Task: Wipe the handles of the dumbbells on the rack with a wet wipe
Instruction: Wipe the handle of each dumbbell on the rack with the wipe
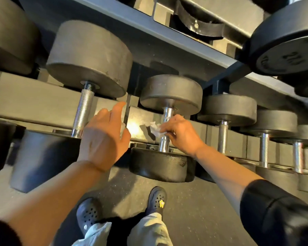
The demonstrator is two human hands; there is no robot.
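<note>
A row of black dumbbells with chrome handles lies on a dark metal rack (34,103). My right hand (181,134) grips a crumpled white wet wipe (155,129) and presses it around the chrome handle of the middle dumbbell (165,144). My left hand (105,137) hovers with straight fingers in the gap between that dumbbell and the large dumbbell to its left, whose knurled handle (83,110) is bare. The left fingertips reach toward the rack's crossbeam; whether they touch it is unclear.
More dumbbells (224,137) continue to the right on the same tier. An upper shelf (149,29) overhangs the handles, holding a big dumbbell (283,50) at the top right. Below are the dark rubber floor (194,201) and my two feet in clogs.
</note>
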